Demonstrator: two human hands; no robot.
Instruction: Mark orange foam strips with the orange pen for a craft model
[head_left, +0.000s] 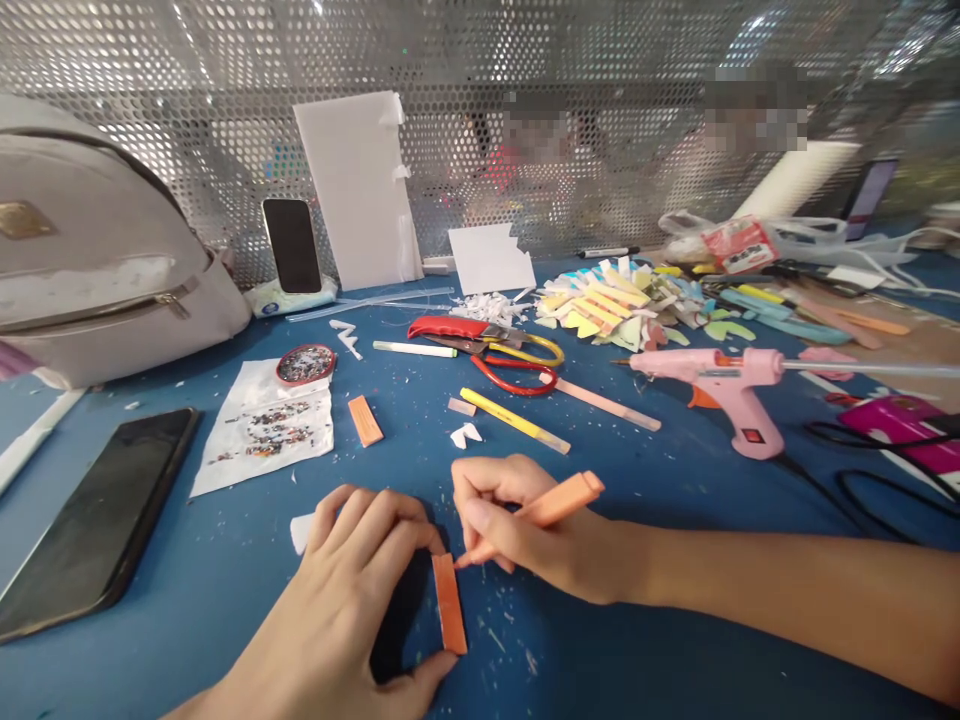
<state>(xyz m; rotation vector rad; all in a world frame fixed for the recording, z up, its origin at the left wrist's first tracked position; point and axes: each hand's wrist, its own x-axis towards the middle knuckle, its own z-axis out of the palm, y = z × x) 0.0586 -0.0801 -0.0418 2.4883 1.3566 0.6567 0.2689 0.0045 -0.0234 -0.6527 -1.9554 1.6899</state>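
Observation:
My right hand (pixel 532 525) grips an orange marker (pixel 566 497), its tip down at the upper right edge of a small orange strip (pixel 450 605). That strip lies on the blue tabletop, pinched end to end between the index finger and thumb of my left hand (pixel 352 590). A white scrap (pixel 301 532) peeks out behind the left fingers. Farther up lies a second orange piece (pixel 365 421), apart from both hands. Beyond the right hand rest a yellow pen (pixel 515 420) and some small white scraps (pixel 466 435).
A pink glue gun (pixel 720 385) with its cord lies at right. Red-handled scissors (pixel 495 365) and a heap of paper pieces (pixel 607 300) sit farther back. At left are a dark phone (pixel 97 515), a paper with shavings (pixel 262 425) and a backpack (pixel 105 250). A perforated metal screen (pixel 225 60) stands behind.

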